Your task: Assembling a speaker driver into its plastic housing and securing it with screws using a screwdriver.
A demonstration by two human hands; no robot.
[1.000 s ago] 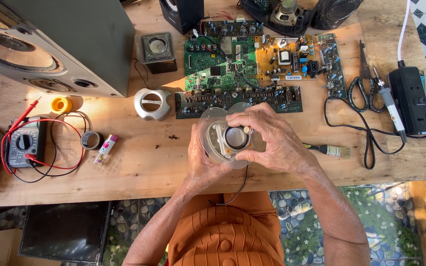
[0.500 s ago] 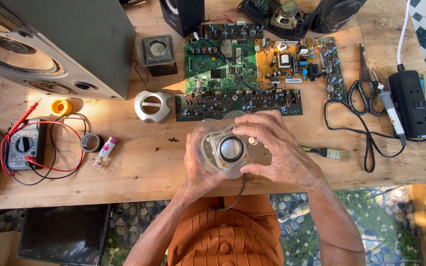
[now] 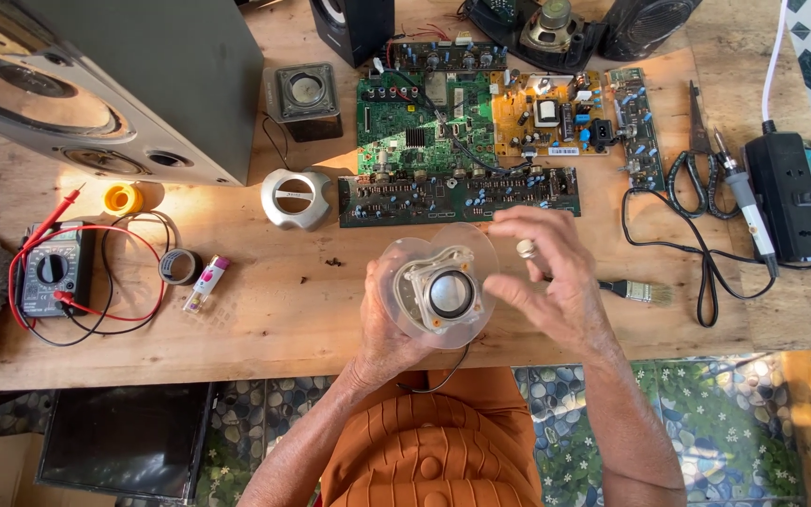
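Inspecting stage, by the look of it: small speaker unit [image 3: 438, 293], a pale square frame with a dark shiny cone inside a clear round disc, held up over the near edge of the desk [image 3: 265, 319], cone side facing up toward the camera. Cradled from beneath and from the left by the left hand [image 3: 382, 324], grip closed around the disc's rim and back. Trailing below it, a thin black wire [image 3: 451, 374] looping down toward the lap. Just to the right, the right hand [image 3: 556, 282], grip spread and empty, fingers fanned, thumb close to the disc's edge; touching or only near, cannot tell. Probably midway through turning or checking the unit rather than setting it down. Called for next, as a judgement: a steady left-hand hold, a light touch from the right on the rim or frame and never on the cone, and slack kept in the wire. Elsewhere on the desk, well apart from both hands: silver speaker shell [image 3: 295, 198], long dark circuit board [image 3: 457, 195] just beyond the unit, green circuit board [image 3: 415, 127], small brush [image 3: 645, 292] near the right wrist, soldering iron [image 3: 743, 202], multimeter [image 3: 49, 272] with red leads far left.
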